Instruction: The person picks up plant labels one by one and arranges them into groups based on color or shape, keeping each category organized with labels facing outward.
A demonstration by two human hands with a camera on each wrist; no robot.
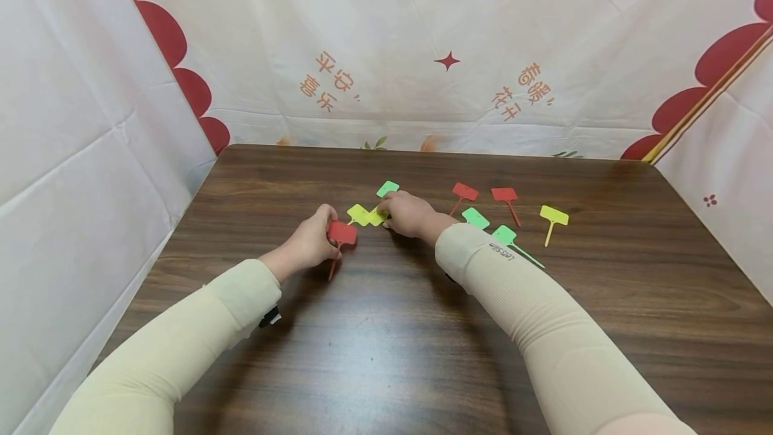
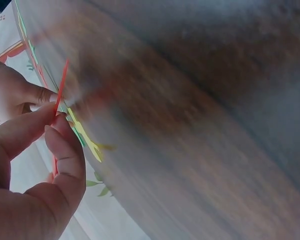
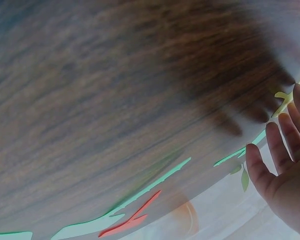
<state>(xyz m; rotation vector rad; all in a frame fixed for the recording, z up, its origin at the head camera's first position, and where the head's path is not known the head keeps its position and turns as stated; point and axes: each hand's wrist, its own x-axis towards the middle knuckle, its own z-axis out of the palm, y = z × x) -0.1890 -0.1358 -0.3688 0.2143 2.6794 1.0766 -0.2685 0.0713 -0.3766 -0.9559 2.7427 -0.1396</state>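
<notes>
My left hand (image 1: 311,240) holds a red T-shaped plant label (image 1: 343,232) between thumb and fingers, its stem pointing down towards me. Seen edge-on in the left wrist view, the same red label (image 2: 63,82) is a thin strip by the fingertips. My right hand (image 1: 407,212) pinches a yellow plant label (image 1: 377,216) at the table, its other fingers loosely spread in the right wrist view. A second yellow label (image 1: 357,213) overlaps the pinched one on the left. Just behind the right hand lies a green label (image 1: 387,188), its stem hidden.
Right of my right hand lie two red labels (image 1: 465,191) (image 1: 504,195), two green labels (image 1: 476,218) (image 1: 504,234) and a yellow label (image 1: 553,215). My right forearm passes close in front of the green ones. A printed curtain hangs behind the dark wooden table (image 1: 374,354).
</notes>
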